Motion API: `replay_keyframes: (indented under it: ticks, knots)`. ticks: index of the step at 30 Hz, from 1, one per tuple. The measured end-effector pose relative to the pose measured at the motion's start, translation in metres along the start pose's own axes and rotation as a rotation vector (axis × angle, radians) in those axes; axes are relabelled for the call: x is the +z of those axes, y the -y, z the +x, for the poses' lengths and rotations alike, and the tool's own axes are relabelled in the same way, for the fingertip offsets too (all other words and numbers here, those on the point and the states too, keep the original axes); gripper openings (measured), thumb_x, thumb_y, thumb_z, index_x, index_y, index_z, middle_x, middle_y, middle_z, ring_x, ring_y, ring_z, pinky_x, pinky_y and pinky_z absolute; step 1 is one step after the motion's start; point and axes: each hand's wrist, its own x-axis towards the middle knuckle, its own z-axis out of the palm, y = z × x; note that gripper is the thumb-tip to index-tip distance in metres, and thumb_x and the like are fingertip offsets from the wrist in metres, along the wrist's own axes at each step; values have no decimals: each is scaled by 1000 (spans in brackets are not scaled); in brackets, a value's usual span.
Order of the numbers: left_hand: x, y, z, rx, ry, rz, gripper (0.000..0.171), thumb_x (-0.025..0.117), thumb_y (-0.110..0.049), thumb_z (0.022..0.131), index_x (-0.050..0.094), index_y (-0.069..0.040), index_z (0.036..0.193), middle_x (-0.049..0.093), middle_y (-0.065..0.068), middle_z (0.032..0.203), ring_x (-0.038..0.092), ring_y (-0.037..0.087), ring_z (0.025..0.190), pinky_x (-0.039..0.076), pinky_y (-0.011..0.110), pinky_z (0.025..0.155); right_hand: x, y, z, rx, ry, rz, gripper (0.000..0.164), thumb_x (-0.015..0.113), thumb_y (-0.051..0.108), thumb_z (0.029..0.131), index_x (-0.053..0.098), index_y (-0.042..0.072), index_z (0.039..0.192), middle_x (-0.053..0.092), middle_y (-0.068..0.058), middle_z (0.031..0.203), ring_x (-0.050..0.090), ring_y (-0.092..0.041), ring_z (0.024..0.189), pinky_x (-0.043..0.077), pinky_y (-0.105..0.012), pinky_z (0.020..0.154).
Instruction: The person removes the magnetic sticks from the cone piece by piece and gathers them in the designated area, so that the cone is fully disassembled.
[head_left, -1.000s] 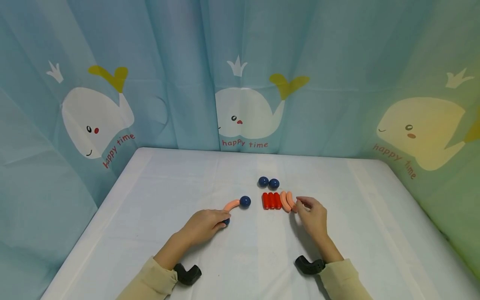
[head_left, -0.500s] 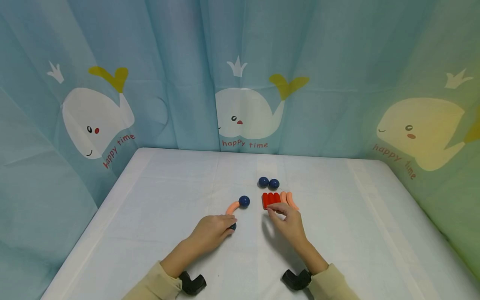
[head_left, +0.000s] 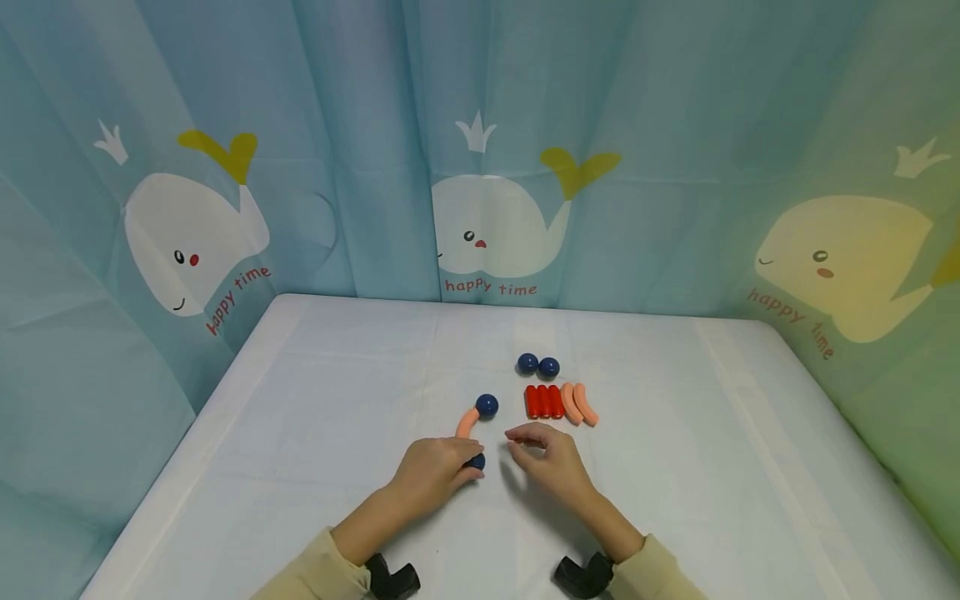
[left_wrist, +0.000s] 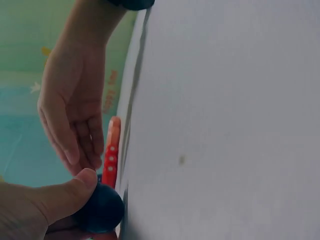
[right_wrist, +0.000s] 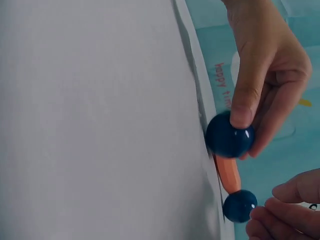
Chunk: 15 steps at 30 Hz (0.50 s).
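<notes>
My left hand [head_left: 427, 477] pinches a dark blue ball [right_wrist: 230, 134] between thumb and fingers, low over the white table. A curved orange stick [head_left: 467, 423] joins this ball to a second blue ball [head_left: 487, 406] farther off; the left fingers cover part of the stick's near end. Just to the right, my right hand [head_left: 553, 467] hovers with loosely bent fingers, close to the joined piece. Nothing shows between its fingers in the left wrist view, where the right hand [left_wrist: 75, 105] appears beyond the gripped ball [left_wrist: 102, 209].
Several red sticks [head_left: 543, 402] lie side by side right of the joined piece, with two curved orange sticks [head_left: 579, 404] against them. Behind them sit two loose blue balls [head_left: 538, 367]. A curtain with whale prints [head_left: 495, 225] encloses the white table [head_left: 360, 350].
My right hand has moved left and nearer from the two orange sticks toward the joined piece. The left hand has shifted slightly right and nearer, turning the piece more upright in the head view.
</notes>
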Motion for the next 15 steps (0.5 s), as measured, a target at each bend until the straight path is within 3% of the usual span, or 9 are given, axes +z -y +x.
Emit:
replay_keyframes:
  ticks: [9, 12, 15]
  knots:
    - [2, -10, 1, -17, -75, 27, 34, 74, -39, 73, 72, -12, 92, 69, -6, 85, 65, 9, 72, 49, 23, 55, 2, -2, -3, -1, 61, 22, 14, 67, 2, 82, 69, -1, 95, 67, -6, 92, 63, -22, 85, 51, -37, 78]
    - [-2, -3, 1, 8, -74, -26, 36, 71, -38, 77, 71, -8, 98, 69, -2, 89, 65, 12, 83, 51, 25, 65, 2, 0, -3, 16, 68, 23, 14, 67, 2, 82, 68, -2, 95, 67, -8, 92, 63, -23, 86, 51, -38, 78]
    - [-6, 14, 1, 78, -41, -106, 36, 67, -30, 83, 68, -3, 107, 67, 5, 103, 61, 17, 100, 49, 29, 82, 0, 15, -2, 32, 82, 25, 14, 66, -3, 81, 67, -6, 94, 66, -14, 91, 63, -28, 85, 50, -42, 78]
